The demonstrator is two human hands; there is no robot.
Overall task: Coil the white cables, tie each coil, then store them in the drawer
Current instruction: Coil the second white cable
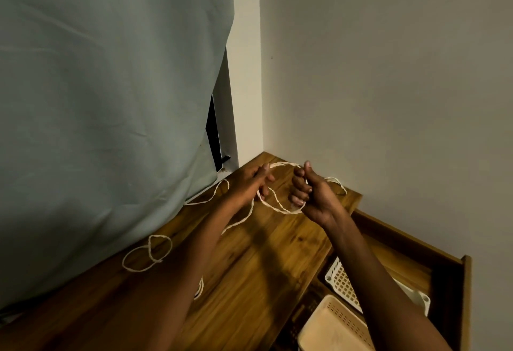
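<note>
A thin white cable (277, 206) runs between both hands above the wooden top (263, 253). My left hand (251, 184) pinches the cable near its upper loop. My right hand (311, 192) grips several turns of it in curled fingers, with a small loop sticking out behind the hand. A slack length trails left toward the curtain. Another loose white cable (147, 253) lies in loops on the wood at the left. The open drawer (449, 264) sits at the lower right, below my right forearm.
A grey-green curtain (111, 100) hangs over the left side and touches the wooden top. Inside the drawer are a white perforated basket (341, 281) and a beige basket (333, 328). Plain walls meet in the corner behind.
</note>
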